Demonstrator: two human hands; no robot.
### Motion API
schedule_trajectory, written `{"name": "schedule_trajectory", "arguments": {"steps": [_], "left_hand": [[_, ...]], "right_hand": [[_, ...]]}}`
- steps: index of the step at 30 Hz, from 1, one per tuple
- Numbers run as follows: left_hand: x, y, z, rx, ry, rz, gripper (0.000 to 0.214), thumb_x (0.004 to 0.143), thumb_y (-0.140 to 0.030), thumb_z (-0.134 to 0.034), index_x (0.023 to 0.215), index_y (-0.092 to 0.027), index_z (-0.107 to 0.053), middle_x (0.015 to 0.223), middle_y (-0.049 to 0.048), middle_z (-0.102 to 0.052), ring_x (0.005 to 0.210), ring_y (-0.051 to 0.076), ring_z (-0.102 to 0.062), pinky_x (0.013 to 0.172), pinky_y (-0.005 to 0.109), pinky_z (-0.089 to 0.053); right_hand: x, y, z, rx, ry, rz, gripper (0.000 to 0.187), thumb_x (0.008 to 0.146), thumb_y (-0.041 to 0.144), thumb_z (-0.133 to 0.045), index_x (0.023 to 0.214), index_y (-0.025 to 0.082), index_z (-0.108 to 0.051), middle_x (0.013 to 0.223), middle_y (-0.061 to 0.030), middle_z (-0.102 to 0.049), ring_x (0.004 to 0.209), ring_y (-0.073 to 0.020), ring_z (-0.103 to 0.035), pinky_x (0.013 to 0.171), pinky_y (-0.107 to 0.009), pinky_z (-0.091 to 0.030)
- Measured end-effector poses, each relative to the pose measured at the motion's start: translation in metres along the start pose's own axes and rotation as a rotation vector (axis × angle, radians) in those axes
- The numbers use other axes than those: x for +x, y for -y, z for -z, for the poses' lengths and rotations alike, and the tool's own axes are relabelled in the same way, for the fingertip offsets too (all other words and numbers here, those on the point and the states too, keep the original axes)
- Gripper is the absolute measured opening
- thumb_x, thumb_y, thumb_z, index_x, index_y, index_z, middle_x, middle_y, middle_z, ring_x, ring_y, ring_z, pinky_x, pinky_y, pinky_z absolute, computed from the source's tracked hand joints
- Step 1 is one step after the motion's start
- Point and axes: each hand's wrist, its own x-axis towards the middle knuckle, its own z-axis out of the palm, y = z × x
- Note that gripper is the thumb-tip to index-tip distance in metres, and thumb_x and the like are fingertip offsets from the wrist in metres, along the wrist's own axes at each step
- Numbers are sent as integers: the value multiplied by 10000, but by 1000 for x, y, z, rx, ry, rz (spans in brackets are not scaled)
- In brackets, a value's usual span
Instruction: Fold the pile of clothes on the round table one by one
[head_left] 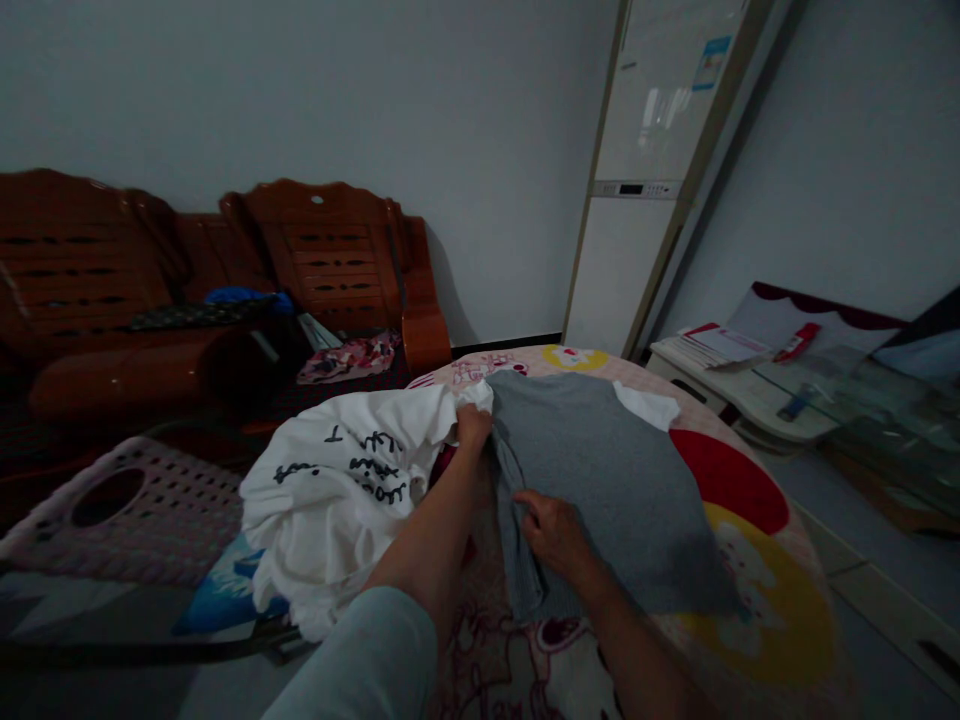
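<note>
A grey knitted top (607, 480) lies spread on a round table, with a white piece of cloth (649, 405) showing at its far right corner. My left hand (472, 428) is closed on white fabric beside the top's far left corner; whether that fabric belongs to the grey top or to the white garment cannot be told. My right hand (556, 535) pinches the folded left edge of the grey top, fingers curled. Left of my forearm, a crumpled white garment (337, 480) with black lettering hangs over the table edge.
A patterned pink tablecloth (517, 670) covers the table. At left stand a woven chair (180, 510) with a blue cushion (225, 590) and carved wooden seats (322, 260). Behind is a tall white air conditioner (630, 230). A low cabinet (795, 410) with papers stands right.
</note>
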Motion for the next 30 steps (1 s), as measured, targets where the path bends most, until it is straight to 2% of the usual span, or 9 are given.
{"name": "schedule_trajectory", "arguments": {"steps": [2,4,7,11,15,19,21,26,30], "left_hand": [[2,2,2,-36,-61,37,246,874,-243,-505,1012,-103,-654,988,177,-707,966,303,-677,807,357,-512],[1,0,4,-73,-124,63,282,883,-286,-488,1034,-117,-656,1009,165,-706,1016,295,-658,857,361,-502],[-3,-4,5,-137,-197,64,285,875,-322,-490,1014,-141,-660,981,137,-707,1024,278,-643,886,355,-488],[-6,-8,6,-198,-235,44,257,864,-337,-488,951,-165,-658,916,100,-705,946,259,-643,852,349,-489],[-5,-12,8,-303,-252,-24,226,851,-298,-474,945,-176,-639,933,80,-698,894,235,-637,821,332,-484],[-9,-25,8,-288,-176,-122,202,867,-272,-465,943,-179,-628,947,75,-696,910,222,-634,843,317,-469],[-14,-34,3,-229,-97,-187,216,891,-253,-450,998,-178,-622,1025,80,-696,972,208,-632,879,299,-454],[-30,-46,-21,-18,173,-200,186,858,-210,-540,1004,-178,-649,1062,103,-710,1045,223,-641,904,291,-440],[-33,-50,-28,-5,181,-165,221,854,-217,-555,1047,-159,-646,1076,128,-707,1049,246,-639,893,307,-448]], "right_hand": [[1,2,4,55,6,-34,336,843,155,-509,1106,205,-712,738,-19,-706,677,-140,-634,643,-212,-402],[0,4,6,54,-7,-38,328,868,261,-554,1158,196,-693,767,-31,-711,704,-152,-641,653,-220,-412],[-2,7,6,-39,8,19,550,827,375,-642,1341,192,-578,900,-71,-738,822,-201,-667,736,-259,-436],[-2,6,3,-50,21,27,528,806,202,-587,1334,207,-587,904,-67,-743,838,-198,-668,760,-258,-434],[2,1,5,234,-25,-63,489,719,99,-554,1182,195,-681,669,15,-662,622,-124,-597,624,-209,-415],[2,-4,14,679,92,-99,530,728,201,-572,1254,173,-628,562,85,-537,426,-77,-488,454,-191,-359],[0,-6,17,789,152,-117,594,723,255,-586,1312,175,-583,554,99,-524,394,-76,-490,407,-186,-331],[-2,-16,17,792,250,-212,715,692,251,-581,1398,182,-498,530,103,-553,382,-84,-511,378,-176,-335],[0,-21,16,817,254,-216,738,679,271,-594,1402,169,-490,519,101,-558,372,-91,-514,369,-179,-353]]}}
